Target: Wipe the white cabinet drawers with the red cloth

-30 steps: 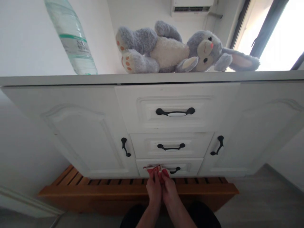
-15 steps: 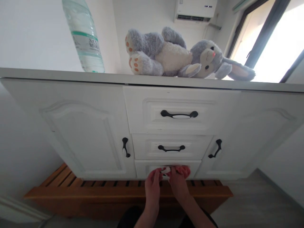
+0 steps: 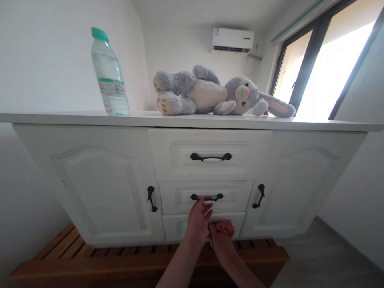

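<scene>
Left hand, loosely curled, risen to black middle-drawer handle, hold unclear, right hand still clutching bunched red cloth below

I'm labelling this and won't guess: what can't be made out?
In the head view:
Handle of the bottom drawer: hidden by the right hand and red cloth.
Whether the left hand touches the middle handle: too small to tell.
Finer print on the bottle label: too small.
Rest of the left forearm: cut off by bottom edge.
</scene>
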The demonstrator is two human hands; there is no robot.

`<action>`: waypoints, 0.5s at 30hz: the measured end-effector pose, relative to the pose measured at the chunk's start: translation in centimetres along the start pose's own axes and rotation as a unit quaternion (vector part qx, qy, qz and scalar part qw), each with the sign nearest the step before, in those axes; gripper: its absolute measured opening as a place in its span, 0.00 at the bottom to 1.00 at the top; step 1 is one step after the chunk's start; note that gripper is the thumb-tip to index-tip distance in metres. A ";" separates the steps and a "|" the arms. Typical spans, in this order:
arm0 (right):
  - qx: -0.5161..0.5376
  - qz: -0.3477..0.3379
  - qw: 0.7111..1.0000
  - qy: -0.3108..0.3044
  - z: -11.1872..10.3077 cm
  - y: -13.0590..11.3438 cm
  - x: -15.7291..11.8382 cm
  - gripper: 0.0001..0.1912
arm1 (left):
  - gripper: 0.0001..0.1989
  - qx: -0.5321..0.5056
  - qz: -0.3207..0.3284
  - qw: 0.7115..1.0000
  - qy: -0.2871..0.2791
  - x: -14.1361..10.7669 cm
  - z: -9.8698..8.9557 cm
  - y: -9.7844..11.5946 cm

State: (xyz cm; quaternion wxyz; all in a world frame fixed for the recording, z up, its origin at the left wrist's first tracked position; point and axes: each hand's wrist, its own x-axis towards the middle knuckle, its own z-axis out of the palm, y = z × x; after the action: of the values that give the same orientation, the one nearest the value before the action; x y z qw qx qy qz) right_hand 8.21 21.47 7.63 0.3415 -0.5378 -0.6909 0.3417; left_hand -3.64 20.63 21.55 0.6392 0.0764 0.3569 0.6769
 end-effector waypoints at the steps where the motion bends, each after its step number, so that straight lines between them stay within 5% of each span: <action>1: 0.009 -0.002 1.000 0.004 -0.5 0.4 -0.7 0.17 | 0.05 0.001 0.009 1.000 -0.003 0.0 0.1 -0.1; 4: 0.077 0.012 0.995 0.063 -2.7 0.6 -2.5 0.15 | 0.07 -0.007 0.026 1.000 -0.008 0.1 0.3 -0.4; 7: 0.196 0.077 0.972 0.100 -6.9 -2.0 -4.2 0.18 | 0.07 -0.022 0.054 0.998 -0.017 0.3 0.7 -0.7; 11: 0.387 0.115 0.911 0.086 -15.7 -9.5 -6.5 0.27 | 0.10 -0.031 0.081 0.996 -0.013 -0.5 0.6 -1.6; 15: 0.404 0.074 0.912 0.010 -22.8 -17.4 -6.7 0.24 | 0.20 -0.017 0.095 0.995 0.004 -3.7 -1.8 -3.4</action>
State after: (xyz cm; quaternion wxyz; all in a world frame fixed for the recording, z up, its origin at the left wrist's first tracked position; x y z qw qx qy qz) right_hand 19.75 14.09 33.71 0.5101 -0.4073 -0.4486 0.6104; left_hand -1.24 16.24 19.53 0.5716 0.0969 0.3392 0.7408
